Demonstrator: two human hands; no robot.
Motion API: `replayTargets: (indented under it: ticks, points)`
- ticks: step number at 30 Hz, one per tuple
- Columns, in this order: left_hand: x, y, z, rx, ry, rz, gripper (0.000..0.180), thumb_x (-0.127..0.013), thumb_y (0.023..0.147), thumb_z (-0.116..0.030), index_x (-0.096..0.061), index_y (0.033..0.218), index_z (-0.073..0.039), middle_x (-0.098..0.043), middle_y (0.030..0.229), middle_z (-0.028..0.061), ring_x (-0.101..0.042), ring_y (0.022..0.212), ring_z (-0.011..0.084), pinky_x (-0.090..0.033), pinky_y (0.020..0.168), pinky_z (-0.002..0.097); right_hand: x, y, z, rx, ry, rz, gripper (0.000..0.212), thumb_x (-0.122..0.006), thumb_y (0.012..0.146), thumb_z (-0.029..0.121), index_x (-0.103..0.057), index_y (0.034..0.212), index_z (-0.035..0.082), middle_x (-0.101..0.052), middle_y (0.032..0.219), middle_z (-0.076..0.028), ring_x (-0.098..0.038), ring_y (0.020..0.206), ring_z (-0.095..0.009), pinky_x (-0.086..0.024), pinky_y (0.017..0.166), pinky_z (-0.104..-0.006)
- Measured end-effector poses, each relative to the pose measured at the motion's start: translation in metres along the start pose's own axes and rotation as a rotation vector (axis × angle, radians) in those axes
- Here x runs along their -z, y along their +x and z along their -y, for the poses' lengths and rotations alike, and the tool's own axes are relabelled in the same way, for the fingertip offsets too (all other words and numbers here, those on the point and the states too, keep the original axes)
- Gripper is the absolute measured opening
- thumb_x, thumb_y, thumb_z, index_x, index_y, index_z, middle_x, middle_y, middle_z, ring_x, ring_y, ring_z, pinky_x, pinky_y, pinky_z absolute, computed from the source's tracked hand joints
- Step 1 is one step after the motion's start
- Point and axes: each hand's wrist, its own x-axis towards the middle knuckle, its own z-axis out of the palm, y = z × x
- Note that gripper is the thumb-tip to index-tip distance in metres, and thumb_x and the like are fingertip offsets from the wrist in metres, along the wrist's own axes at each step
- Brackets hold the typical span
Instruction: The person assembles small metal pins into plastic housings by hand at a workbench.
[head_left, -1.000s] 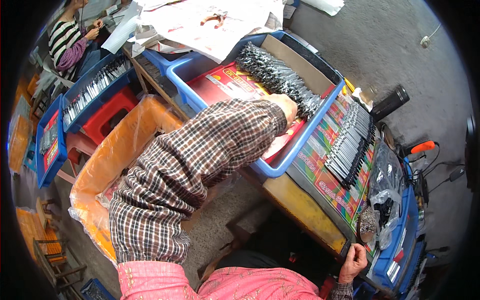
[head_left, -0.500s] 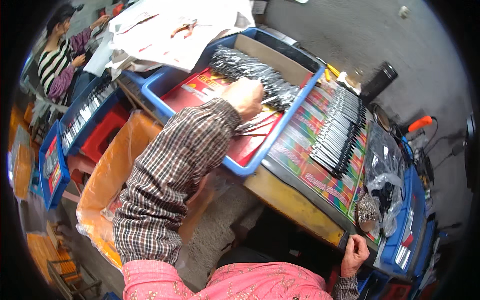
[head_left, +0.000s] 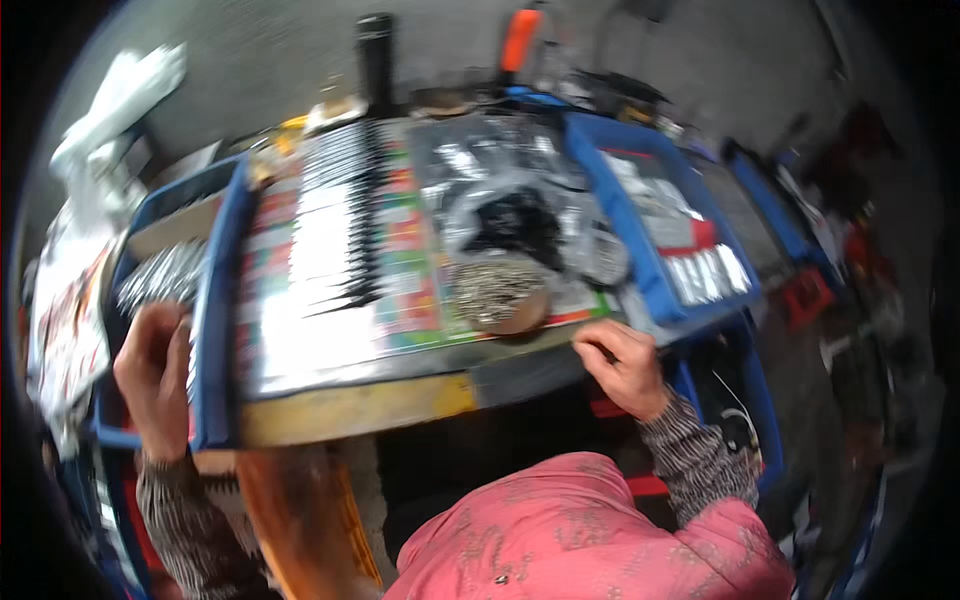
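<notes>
My left hand (head_left: 158, 378) is over the near end of a blue bin (head_left: 224, 300) at the left, its fingers curled together. Whatever it may hold is hidden by the fingers and blurred. Just beyond it, a heap of slim silver pieces (head_left: 168, 272) lies in that bin. My right hand (head_left: 622, 368) is at the table's front edge, closed with thumb against curled fingers; I cannot make out anything in it. To its left is a round dish of small metal parts (head_left: 492, 290). A row of slim silver-and-black pieces (head_left: 335, 215) lies on the colourful printed sheet (head_left: 410, 310).
Clear plastic bags (head_left: 500, 160) with black contents lie mid-table. A blue tray (head_left: 625, 240) with packets stands at the right. Along the back are a black cylinder (head_left: 376, 65) and an orange-handled tool (head_left: 519, 42). An orange lined container (head_left: 310, 520) stands below left.
The view has swung right, towards the table. My left hand has drawn back from among the bin's contents to its near end. My right hand has come off the table corner and stays by the edge.
</notes>
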Motion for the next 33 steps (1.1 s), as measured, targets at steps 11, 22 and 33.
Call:
replayTargets:
  ticks: [11,22,33]
  points:
    - [-0.099,-0.043,-0.055,0.021,-0.224,0.242,0.011,-0.056,0.082,0.011,-0.055,0.087,0.001,-0.051,0.077,-0.0023,-0.045,0.068,0.0016,-0.036,0.06,0.0167,0.122,0.002,-0.077,-0.157,-0.458,-0.248,0.008,-0.059,0.084,0.008,-0.064,0.087,0.002,-0.064,0.081,-0.014,-0.063,0.075,-0.033,-0.048,0.066,-0.0392]
    - [-0.121,-0.062,-0.085,0.075,-0.154,0.302,0.011,-0.06,0.079,0.011,-0.056,0.083,0.001,-0.052,0.067,-0.0013,-0.046,0.06,0.0011,-0.037,0.056,0.0175,0.173,0.005,-0.201,-0.4,-0.77,0.045,0.024,-0.061,0.08,0.011,-0.068,0.103,0.009,-0.062,0.095,-0.014,-0.06,0.096,-0.032,-0.047,0.082,-0.042]
    - [-0.136,-0.066,-0.077,0.135,-0.199,0.327,0.009,-0.06,0.08,0.009,-0.057,0.083,0.001,-0.055,0.067,-0.0009,-0.048,0.061,0.0021,-0.038,0.055,0.0174,0.173,0.019,-0.206,-0.483,-0.787,0.133,0.021,-0.064,0.079,0.011,-0.064,0.1,0.01,-0.064,0.097,-0.014,-0.062,0.096,-0.034,-0.049,0.081,-0.044]
